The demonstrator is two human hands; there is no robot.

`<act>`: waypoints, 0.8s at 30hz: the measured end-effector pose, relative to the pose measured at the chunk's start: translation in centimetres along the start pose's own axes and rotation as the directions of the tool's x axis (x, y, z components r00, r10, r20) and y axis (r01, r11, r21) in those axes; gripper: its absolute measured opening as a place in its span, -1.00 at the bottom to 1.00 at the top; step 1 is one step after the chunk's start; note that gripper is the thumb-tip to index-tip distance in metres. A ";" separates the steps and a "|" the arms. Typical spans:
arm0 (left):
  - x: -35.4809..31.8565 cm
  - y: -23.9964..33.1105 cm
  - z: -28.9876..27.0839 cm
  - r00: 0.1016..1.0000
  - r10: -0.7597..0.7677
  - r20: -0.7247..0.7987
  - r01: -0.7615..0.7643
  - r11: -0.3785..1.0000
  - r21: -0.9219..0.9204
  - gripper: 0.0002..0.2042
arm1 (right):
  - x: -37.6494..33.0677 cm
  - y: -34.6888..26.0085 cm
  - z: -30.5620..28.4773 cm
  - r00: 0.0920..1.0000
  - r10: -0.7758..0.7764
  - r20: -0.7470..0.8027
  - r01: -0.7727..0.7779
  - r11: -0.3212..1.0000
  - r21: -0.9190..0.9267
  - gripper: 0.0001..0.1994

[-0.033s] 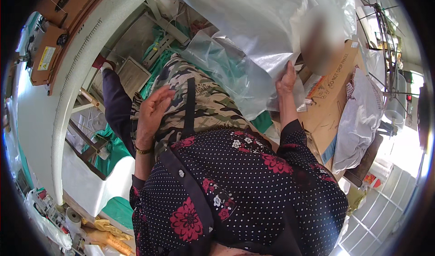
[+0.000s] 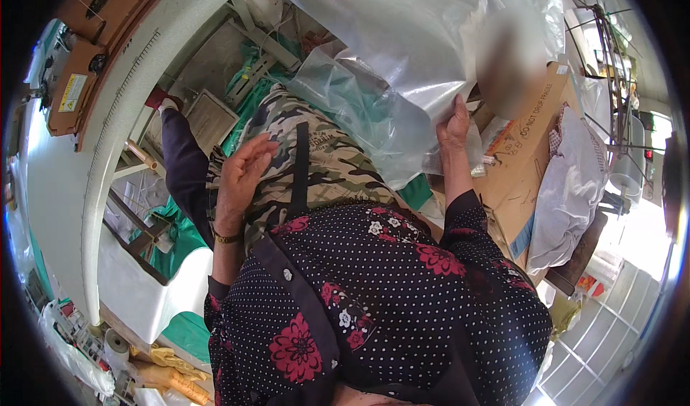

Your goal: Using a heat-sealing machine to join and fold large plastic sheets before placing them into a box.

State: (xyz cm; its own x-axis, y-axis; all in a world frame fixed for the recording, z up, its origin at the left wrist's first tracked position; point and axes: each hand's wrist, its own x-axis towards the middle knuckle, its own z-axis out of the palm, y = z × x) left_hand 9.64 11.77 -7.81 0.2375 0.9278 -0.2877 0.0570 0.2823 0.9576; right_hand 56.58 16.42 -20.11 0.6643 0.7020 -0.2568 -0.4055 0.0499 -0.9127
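Note:
My left hand [image 2: 243, 177] rests on the camouflage cloth [image 2: 316, 163] over my lap. Its fingers are stretched out and hold nothing. To the right, my right hand [image 2: 453, 124] is closed on the edge of a large clear plastic sheet [image 2: 410, 54], pinched between thumb and fingers. The sheet spreads away from me, and its lower part hangs in loose folds beside my knees. Green cloth or film shows behind and through it.
At my left curves a white worktable [image 2: 93, 169] carrying a brown machine [image 2: 72, 90]. A cardboard box [image 2: 521, 169] stands right of my right hand, with pale cloth [image 2: 571, 197] draped at its side. A blurred patch covers part of the area above the box.

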 end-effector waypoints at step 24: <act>7.4 3.3 8.0 0.960 -0.008 0.280 0.192 0.746 -0.637 -0.78 | -16.6 -5.9 15.7 0.589 0.556 0.586 -0.701 0.713 0.029 -0.57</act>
State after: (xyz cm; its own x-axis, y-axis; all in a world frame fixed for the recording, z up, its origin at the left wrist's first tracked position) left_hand 19.33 17.59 -6.63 0.4992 0.8200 -0.2799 -0.5300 0.5446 0.6501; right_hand 38.12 15.61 -5.52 -0.2022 0.8580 -0.4722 -0.7729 -0.4359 -0.4611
